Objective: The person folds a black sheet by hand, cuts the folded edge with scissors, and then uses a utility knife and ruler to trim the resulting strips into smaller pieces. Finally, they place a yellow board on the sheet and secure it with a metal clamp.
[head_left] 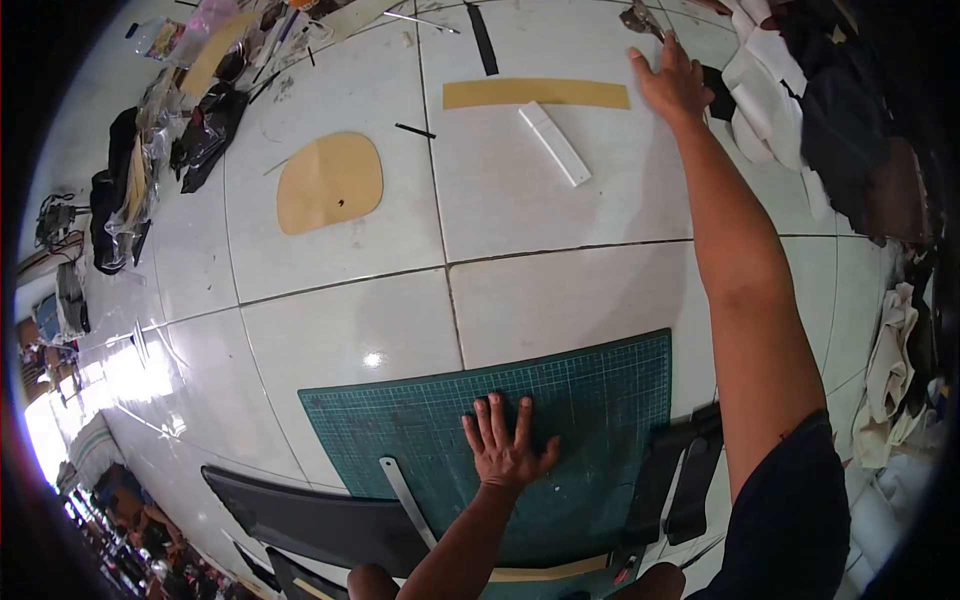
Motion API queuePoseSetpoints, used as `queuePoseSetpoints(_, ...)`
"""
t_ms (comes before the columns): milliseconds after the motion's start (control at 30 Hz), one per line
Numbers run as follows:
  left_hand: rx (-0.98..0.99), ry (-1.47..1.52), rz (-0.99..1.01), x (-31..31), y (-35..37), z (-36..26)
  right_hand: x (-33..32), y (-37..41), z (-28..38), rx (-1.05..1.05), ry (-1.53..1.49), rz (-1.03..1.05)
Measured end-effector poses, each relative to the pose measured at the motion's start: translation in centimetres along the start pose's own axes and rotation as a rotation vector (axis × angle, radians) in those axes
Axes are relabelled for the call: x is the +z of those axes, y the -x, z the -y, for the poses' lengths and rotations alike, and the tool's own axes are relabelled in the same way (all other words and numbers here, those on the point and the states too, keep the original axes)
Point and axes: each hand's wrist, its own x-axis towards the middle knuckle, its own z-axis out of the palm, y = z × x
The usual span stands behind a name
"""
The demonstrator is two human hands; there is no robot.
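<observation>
My left hand [506, 452] lies flat with its fingers spread on a green cutting mat [350, 420] marked with a grid. A steel ruler [407, 500] rests on the mat, left of that wrist. My right arm is stretched far forward over the tiled floor. At its end my right hand [676, 85] has thumb and forefinger apart, the forefinger's tip right at a small dark, metallic-looking object [641, 18]. A long tan strip [535, 95] lies just left of this hand, with a white bar-shaped piece [555, 143] overlapping its lower edge.
A rounded tan sheet [331, 185] and a thin black strip [482, 40] lie on the tiles. Black material [320, 515] sits beside the mat, with more black pieces [690, 480] at its right. White and dark material [765, 85] is heaped at right, black plastic [208, 135] at left.
</observation>
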Motion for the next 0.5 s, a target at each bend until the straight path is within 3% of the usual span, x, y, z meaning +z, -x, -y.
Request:
queuePoseSetpoints(133, 0.018, -0.010, -0.048, 0.3, 0.1, 0.0, -0.5, 0.8, -0.3, -0.133, -0.101, -0.075)
queuePoseSetpoints(267, 0.020, -0.010, -0.081, 0.3, -0.3, -0.1, -0.1, 3.6, -0.1, -0.265, -0.025, -0.295)
queuePoseSetpoints(333, 0.029, -0.021, -0.105, 0.3, -0.5, -0.1, -4.1, 5.8, 0.6, -0.161, 0.066, -0.018)
queuePoseSetpoints(500, 0.028, 0.005, -0.141, 0.1, -0.4, -0.2, -6.4, 8.0, -1.9, -0.238, -0.117, 0.021)
